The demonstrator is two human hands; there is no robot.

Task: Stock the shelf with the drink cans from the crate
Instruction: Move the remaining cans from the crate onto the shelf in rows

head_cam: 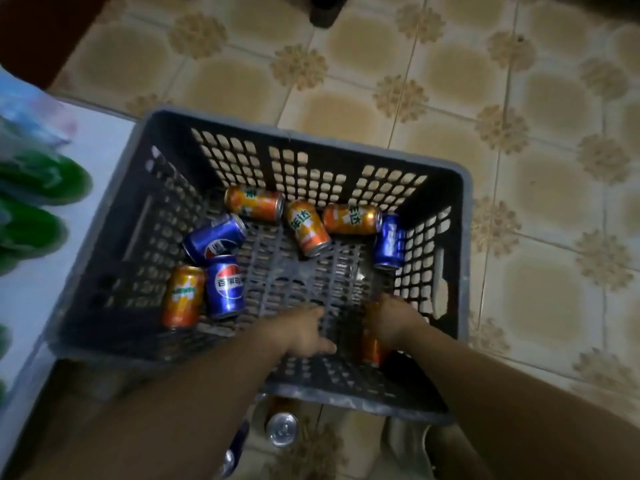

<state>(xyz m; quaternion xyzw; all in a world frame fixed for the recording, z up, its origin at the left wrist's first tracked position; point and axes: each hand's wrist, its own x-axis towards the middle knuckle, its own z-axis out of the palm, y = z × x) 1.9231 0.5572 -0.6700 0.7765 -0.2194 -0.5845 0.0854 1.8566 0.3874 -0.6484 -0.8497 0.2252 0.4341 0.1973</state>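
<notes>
The floor [540, 237] is laid with glossy beige tiles, each with a darker tan patch at its middle. Pale grout lines run between them, and brown flower-shaped motifs [298, 67] sit where the tile corners meet. A dark reddish-brown panel [41, 29] fills the upper left corner, and a black foot or base [323, 12] stands on the tiles at the top edge. A white surface [100, 140] runs along the left, bearing blurred green shapes [41, 174]. The light is dim and warm, darker toward the bottom.
</notes>
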